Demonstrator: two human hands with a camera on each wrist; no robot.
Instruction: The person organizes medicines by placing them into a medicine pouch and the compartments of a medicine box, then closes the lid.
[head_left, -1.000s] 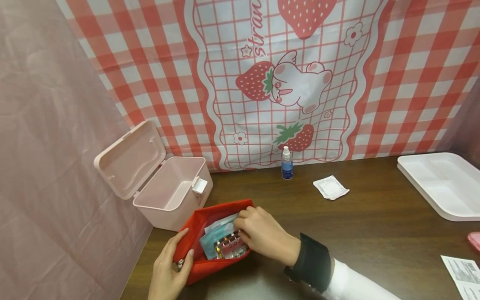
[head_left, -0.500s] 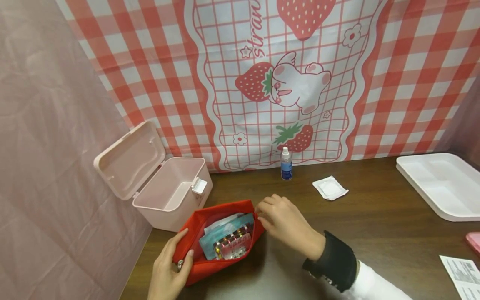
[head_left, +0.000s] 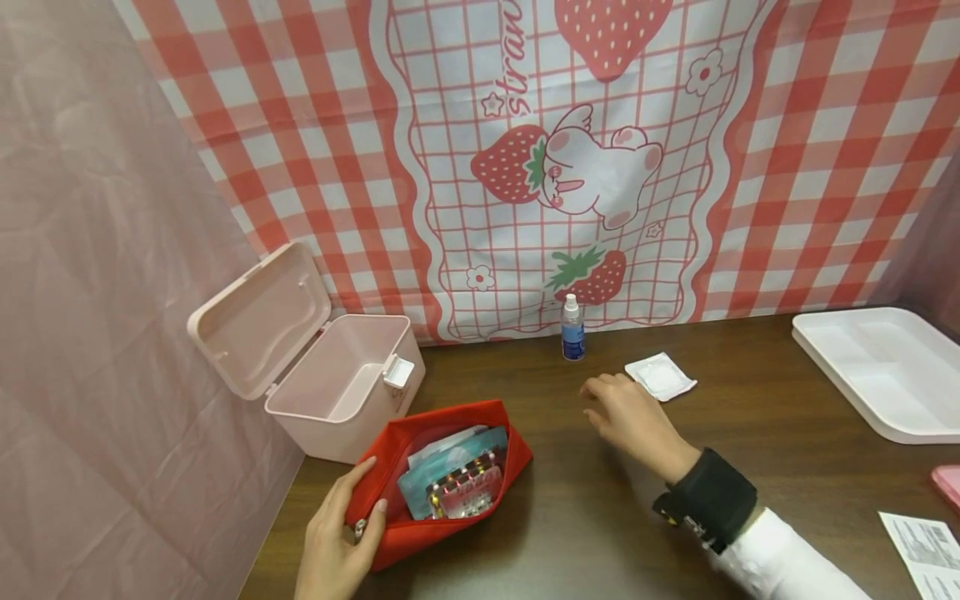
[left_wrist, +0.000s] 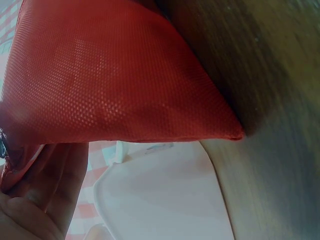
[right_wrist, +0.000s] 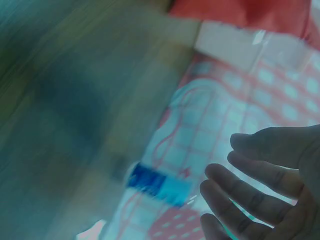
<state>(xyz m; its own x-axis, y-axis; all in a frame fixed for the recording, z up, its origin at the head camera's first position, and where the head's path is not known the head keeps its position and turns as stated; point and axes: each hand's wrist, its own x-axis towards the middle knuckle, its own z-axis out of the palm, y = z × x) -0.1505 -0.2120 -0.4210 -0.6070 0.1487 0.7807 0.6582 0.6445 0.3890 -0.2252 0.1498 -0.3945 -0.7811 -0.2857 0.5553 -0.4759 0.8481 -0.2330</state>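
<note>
My left hand (head_left: pixel 341 533) grips the zipped end of a red pouch (head_left: pixel 431 537), thumb on the near rim and fingers along the far side. The pouch gapes on the table; inside lie teal packets (head_left: pixel 416 486) and a shiny pink-and-silver pack (head_left: pixel 467 492) resembling a blister pack. In the left wrist view the fabric of the pouch (left_wrist: pixel 115 75) fills much of the frame. My right hand (head_left: pixel 633 421) is over the table with nothing in it, fingers loosely bent, close to a square white packet (head_left: pixel 662 377). A small spray bottle (head_left: pixel 573 333) with a blue label stands just beyond.
A pale pink box (head_left: pixel 341 425) with its lid raised stands behind the pouch at left. To the right are a white divided tray (head_left: pixel 847 375), a pink object (head_left: pixel 948 481) at the edge and a printed card (head_left: pixel 926 546). A checked strawberry cloth (head_left: pixel 360 183) hangs behind.
My right hand has come out of the pouch, past its right end, and moved right toward the white packet. My left hand keeps its hold on the pouch.
</note>
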